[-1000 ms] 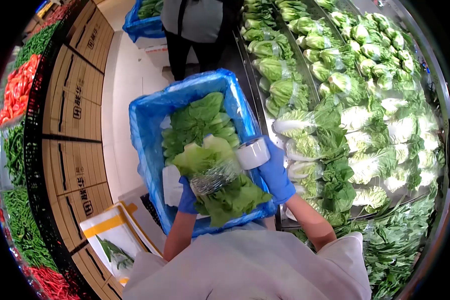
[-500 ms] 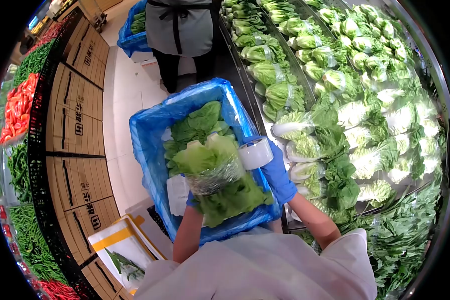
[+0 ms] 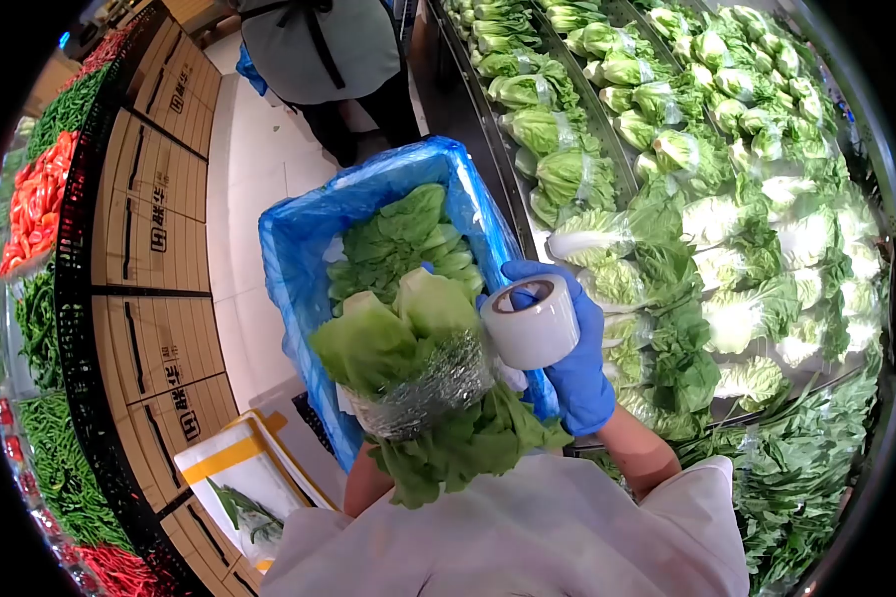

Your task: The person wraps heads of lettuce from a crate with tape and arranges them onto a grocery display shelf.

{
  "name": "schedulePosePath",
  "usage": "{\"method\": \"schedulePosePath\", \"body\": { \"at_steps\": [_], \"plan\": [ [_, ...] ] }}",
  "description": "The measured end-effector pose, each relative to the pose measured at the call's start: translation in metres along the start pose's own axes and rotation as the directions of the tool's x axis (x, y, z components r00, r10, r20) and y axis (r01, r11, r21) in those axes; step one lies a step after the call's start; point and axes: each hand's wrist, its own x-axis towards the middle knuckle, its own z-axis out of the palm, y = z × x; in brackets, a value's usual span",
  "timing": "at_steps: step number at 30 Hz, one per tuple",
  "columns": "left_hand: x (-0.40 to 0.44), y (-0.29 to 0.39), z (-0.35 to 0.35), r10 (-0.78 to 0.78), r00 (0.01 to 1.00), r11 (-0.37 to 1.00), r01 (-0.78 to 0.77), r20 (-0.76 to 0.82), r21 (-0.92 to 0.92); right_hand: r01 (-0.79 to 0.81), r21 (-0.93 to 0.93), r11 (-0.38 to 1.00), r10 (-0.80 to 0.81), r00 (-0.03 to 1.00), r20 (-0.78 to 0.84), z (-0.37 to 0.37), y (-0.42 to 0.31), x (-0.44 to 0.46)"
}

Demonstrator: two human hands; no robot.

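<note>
A bundle of leafy green lettuce [image 3: 403, 338] with clear film wrapped around its middle is held up over the near part of a blue-lined crate. My left hand [image 3: 428, 268] supports it from below; only a bit of blue glove shows past the lettuce, the rest being hidden. In a blue glove, my right hand [image 3: 579, 388] grips a roll of clear film [image 3: 534, 333] at the bundle's right side. The roll's open core faces up. More lettuce [image 3: 398, 244] lies inside the crate [image 3: 294, 289] beneath.
Wrapped lettuces and cabbages fill a sloped shelf [image 3: 707, 219] on the right. Brown box-like panels [image 3: 154, 219] and chilli peppers [image 3: 40, 204] line the left. A person in a grey apron [image 3: 324, 55] stands ahead. A white foam box [image 3: 239, 488] sits at lower left.
The lettuce bundle has come up and nearer to me. My right hand has turned the film roll so its core shows. The person ahead has shifted left.
</note>
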Motion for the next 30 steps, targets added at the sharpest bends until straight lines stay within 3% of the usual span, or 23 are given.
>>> {"method": "schedulePosePath", "body": {
  "at_steps": [4,6,7,9,10,12,15,19,22,28,30],
  "plan": [
    [-0.011,-0.002,-0.006,-0.004,1.000,1.000,0.004,-0.026,0.002,0.047,-0.111,0.993,-0.045,0.999,0.022,0.000,-0.006,0.003],
    [-0.016,-0.003,-0.009,-0.006,0.999,1.000,0.006,-0.038,0.004,-0.296,0.309,0.904,0.283,0.955,0.088,-0.001,-0.003,0.003],
    [-0.018,-0.002,-0.011,-0.004,0.999,1.000,0.004,-0.042,0.001,-0.294,0.308,0.905,0.280,0.956,0.089,0.000,-0.004,0.003],
    [-0.022,-0.001,-0.015,0.002,0.998,1.000,-0.002,-0.057,0.001,0.000,-0.070,0.998,0.007,0.996,0.092,0.002,-0.009,0.004],
    [-0.024,0.000,-0.016,0.003,0.998,1.000,-0.003,-0.062,0.003,-0.003,-0.072,0.997,0.009,0.996,0.089,0.004,-0.013,0.002],
    [-0.028,0.002,-0.018,0.007,0.997,1.000,-0.006,-0.074,0.004,0.154,-0.141,0.978,-0.150,0.988,0.040,0.009,-0.019,0.000],
    [-0.033,0.006,-0.021,0.021,0.996,1.000,-0.021,-0.082,0.005,0.106,-0.086,0.991,-0.114,0.989,-0.089,0.017,-0.021,-0.002],
    [-0.034,0.007,-0.023,0.024,0.996,1.000,-0.024,-0.086,0.005,0.110,-0.162,0.981,-0.100,0.993,0.065,0.007,-0.015,0.006],
    [-0.035,0.007,-0.023,0.025,0.996,1.000,-0.024,-0.086,0.005,0.046,-0.014,0.999,-0.044,0.995,0.085,0.010,-0.013,0.007],
    [-0.032,0.007,-0.020,0.015,0.997,1.000,-0.014,-0.077,0.013,0.134,-0.043,0.990,-0.135,0.991,-0.015,0.016,-0.007,0.010],
    [-0.030,0.007,-0.018,0.009,0.997,1.000,-0.009,-0.072,0.013,0.134,0.057,0.989,-0.130,0.989,-0.074,0.017,0.002,0.011]
  ]
}}
